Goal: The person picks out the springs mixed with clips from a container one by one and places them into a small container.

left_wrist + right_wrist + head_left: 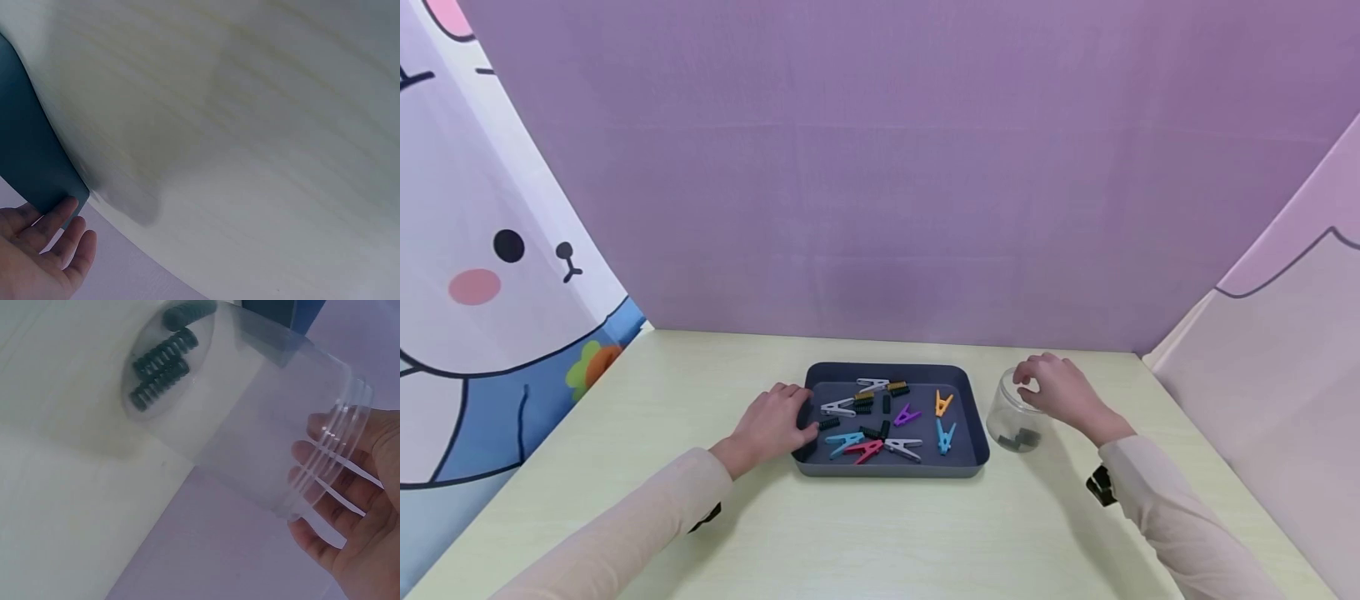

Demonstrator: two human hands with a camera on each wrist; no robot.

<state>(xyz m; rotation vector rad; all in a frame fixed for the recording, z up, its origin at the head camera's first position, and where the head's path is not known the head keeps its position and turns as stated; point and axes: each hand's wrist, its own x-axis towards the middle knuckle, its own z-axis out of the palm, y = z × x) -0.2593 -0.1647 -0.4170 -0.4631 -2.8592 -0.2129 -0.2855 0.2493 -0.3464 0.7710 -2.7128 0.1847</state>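
My left hand (777,422) grips the left side of a dark grey tray (891,471), thumb over the rim and fingers outside. In the left wrist view, the fingertips (70,206) lie against the tray's corner (37,137). Above the mouth of a clear jar (1000,417) is my right hand (1060,390), fingers bent loosely downward. The right wrist view has its fingers (344,519) overlapping the jar's threaded neck, nothing visible between them. Dark coil springs (165,353) lie at the jar's bottom.
Inside the tray are more dark springs (829,423), gold-coloured springs (897,385) and several clips, among them a red clip (865,451), a purple clip (906,415), an orange clip (943,403) and a blue clip (945,437). A purple backdrop (887,208) stands behind the pale table (880,542).
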